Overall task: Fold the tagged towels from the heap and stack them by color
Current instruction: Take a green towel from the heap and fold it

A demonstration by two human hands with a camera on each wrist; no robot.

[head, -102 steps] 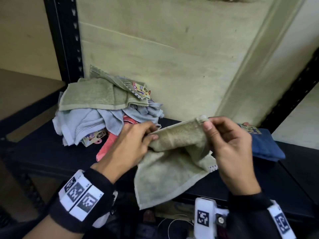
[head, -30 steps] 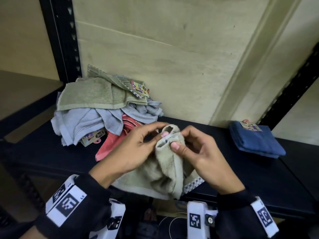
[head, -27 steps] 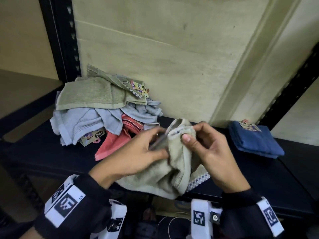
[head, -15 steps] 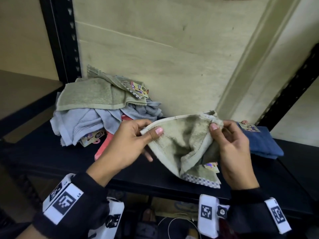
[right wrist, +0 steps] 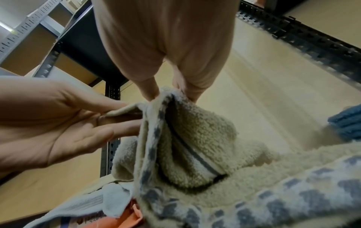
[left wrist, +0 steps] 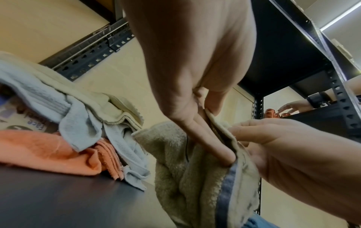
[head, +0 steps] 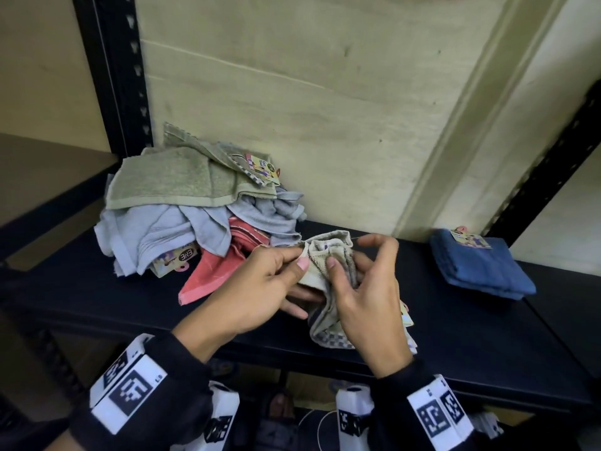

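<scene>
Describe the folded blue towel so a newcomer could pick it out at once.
Start at the black shelf along the beige wall. At its right end, apart from the heap, lies the blue towel. It alone is dark blue and neatly folded, a paper tag on top.

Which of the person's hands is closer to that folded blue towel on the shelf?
Right. The right hand sits between the left hand and the folded blue towel, touching neither; both hands hold the green towel.

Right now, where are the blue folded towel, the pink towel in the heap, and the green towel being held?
blue folded towel (head: 481, 266): head view, middle of its top face.
pink towel (head: 211, 275): head view, the corner sticking out of the heap.
green towel (head: 328, 255): head view, bunched edge between both hands.
</scene>
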